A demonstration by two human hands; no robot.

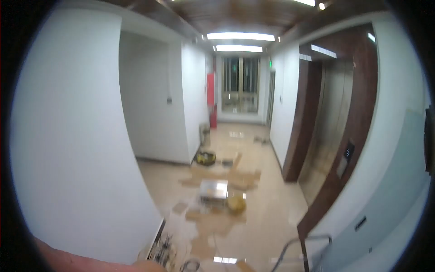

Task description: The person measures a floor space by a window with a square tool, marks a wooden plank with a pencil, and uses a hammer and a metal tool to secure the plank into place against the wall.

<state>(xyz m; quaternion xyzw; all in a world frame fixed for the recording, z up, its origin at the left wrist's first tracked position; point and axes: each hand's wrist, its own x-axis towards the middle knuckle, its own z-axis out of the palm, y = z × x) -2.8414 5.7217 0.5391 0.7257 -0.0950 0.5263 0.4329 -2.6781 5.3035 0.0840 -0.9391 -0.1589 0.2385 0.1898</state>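
Along the lower left edge of the head view runs my bare left arm, blurred. Its end, seemingly part of my left hand point(150, 266), is cut off by the frame's lower edge, so the fingers do not show. Beside it, at the foot of the white wall, lies a cluttered pile of thin dark items point(163, 250), too blurred to name. A coil of dark cable point(190, 265) rests on the floor just right of that pile. What the left hand holds, if anything, cannot be made out. My right hand is out of view.
Flattened cardboard point(204, 222) covers parts of the tiled corridor floor. On it stand a silver box point(214, 188) and a round yellow object point(236, 205). Farther off sits a yellow-black tool bag point(206, 158). A dark tubular frame point(304, 242) is near right, below the elevator door point(327, 109).
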